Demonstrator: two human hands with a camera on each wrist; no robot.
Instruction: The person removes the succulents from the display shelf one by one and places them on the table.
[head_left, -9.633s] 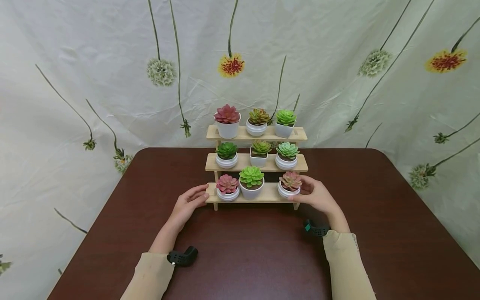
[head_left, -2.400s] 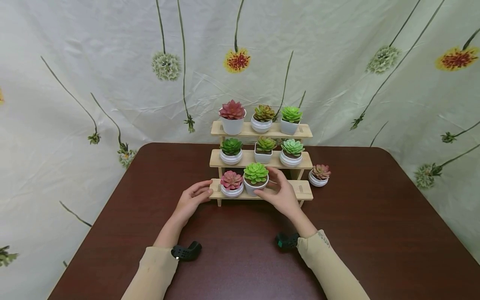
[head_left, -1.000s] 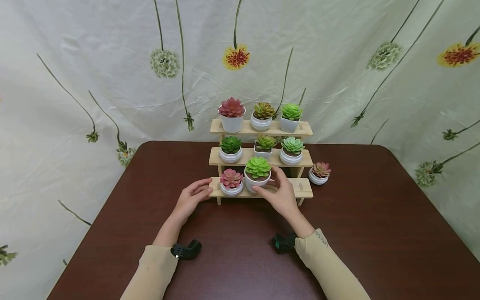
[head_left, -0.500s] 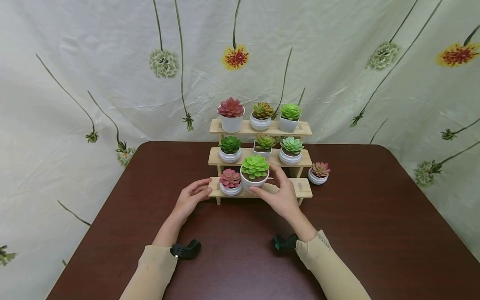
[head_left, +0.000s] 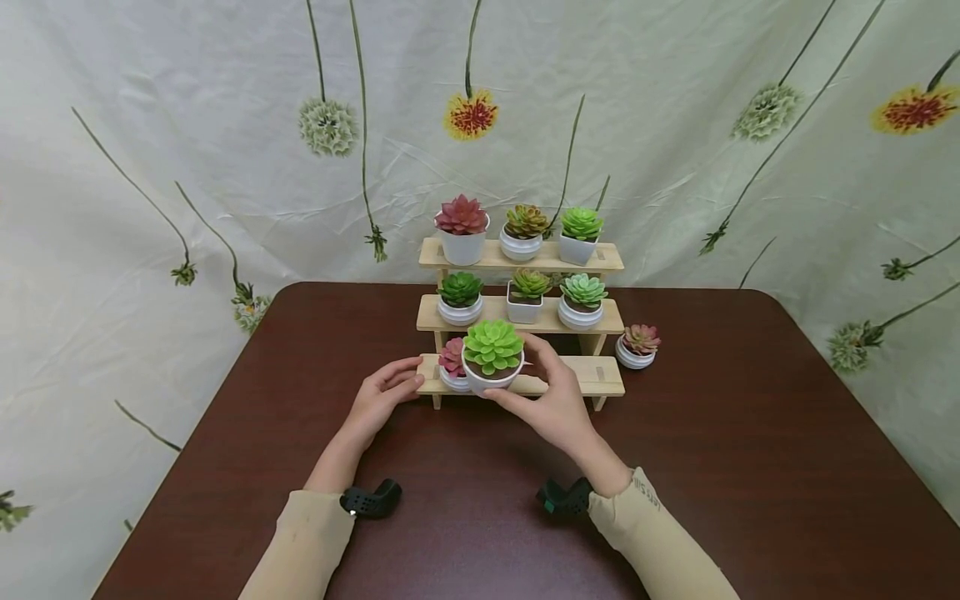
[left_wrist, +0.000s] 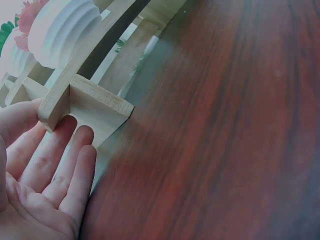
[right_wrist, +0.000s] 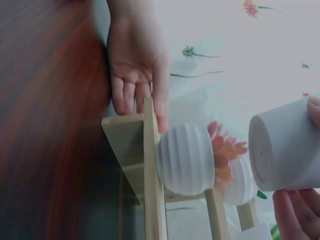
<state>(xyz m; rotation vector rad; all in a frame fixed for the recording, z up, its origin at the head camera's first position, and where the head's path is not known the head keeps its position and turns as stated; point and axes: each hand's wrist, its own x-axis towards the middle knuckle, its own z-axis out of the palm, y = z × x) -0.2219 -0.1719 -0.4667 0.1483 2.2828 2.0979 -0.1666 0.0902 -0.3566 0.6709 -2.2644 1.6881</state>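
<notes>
A bright green potted succulent (head_left: 492, 348) is in my right hand (head_left: 557, 407), thumb and fingers gripping its white pot (right_wrist: 287, 147). The right wrist view shows the pot lifted off the shelf. My left hand (head_left: 377, 407) pinches the left end of the bottom shelf of a three-tier wooden plant stand (head_left: 588, 375). Its thumb lies on top and its fingers underneath, as the left wrist view shows. A pink succulent in a ribbed white pot (right_wrist: 185, 159) stands on that shelf, partly hidden behind the lifted plant in the head view.
Several potted succulents fill the middle and top tiers, among them a dark red one (head_left: 462, 229) and a dark green one (head_left: 461, 297). One pinkish succulent (head_left: 637, 346) stands on the dark brown table (head_left: 750, 467), right of the stand. A flower-printed cloth (head_left: 225, 100) hangs behind.
A pinkish succulent went from the bottom shelf's right end to the table. My right hand then took the bright green succulent, raised it off the shelf and shifted it left. The left hand keeps its place.
</notes>
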